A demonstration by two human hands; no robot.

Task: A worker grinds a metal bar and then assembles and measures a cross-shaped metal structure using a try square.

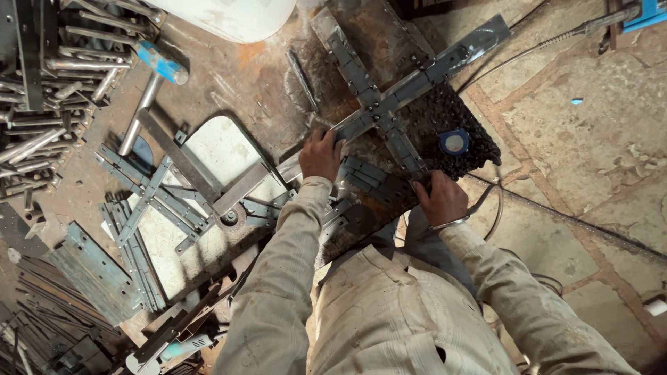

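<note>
Gripping the crossed steel bars (381,111), both hands (321,154) clamp ends near the bench edge (361,236).

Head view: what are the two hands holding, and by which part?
Both grip the metal cross of flat perforated strips: left hand on its lower-left arm's end, right hand on its lower-right arm's end.

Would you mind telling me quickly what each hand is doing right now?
Left hand: closed on one arm of the metal cross.
Right hand: gripping the near end of the cross's other arm.
</note>
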